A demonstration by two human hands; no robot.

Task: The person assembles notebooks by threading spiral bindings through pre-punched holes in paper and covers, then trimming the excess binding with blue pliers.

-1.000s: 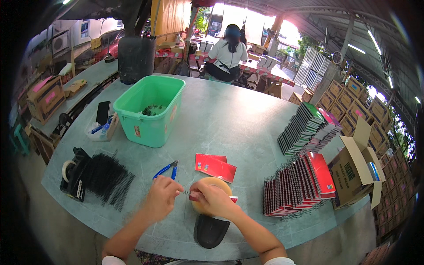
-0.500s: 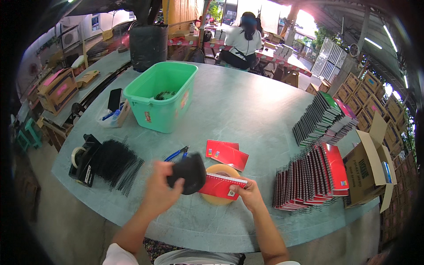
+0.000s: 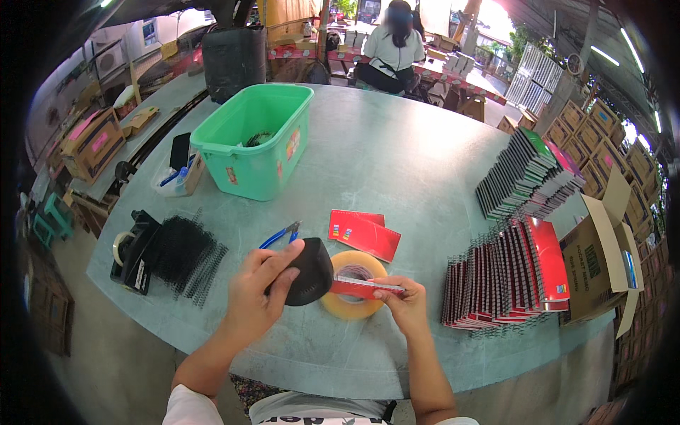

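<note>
My left hand (image 3: 263, 280) is closed around a black, smooth, rounded block (image 3: 309, 273) whose kind I cannot make out. Between the thumb and fingers of my right hand (image 3: 404, 303) is a small red notebook (image 3: 356, 287), turned nearly edge-on, its left end meeting the black block. Beneath the notebook a wide roll of yellowish tape (image 3: 352, 309) lies flat on the table. Just beyond my left hand are blue-handled pliers (image 3: 281, 234), partly covered by the hand. Two more red covers or notebooks (image 3: 368, 237) overlap behind the tape roll.
Left stand a black tape dispenser (image 3: 134, 255) and a heap of black binding coils (image 3: 183, 258). Farther back is a green tub (image 3: 234, 166). Rows of red spiral notebooks (image 3: 496, 276), green-covered ones (image 3: 520, 173) and an open carton (image 3: 591, 265) line the right. A person (image 3: 391, 53) sits beyond.
The red notebook has tilted from showing its cover to nearly edge-on, exposing more of the tape roll. The black block has come up against its left end.
</note>
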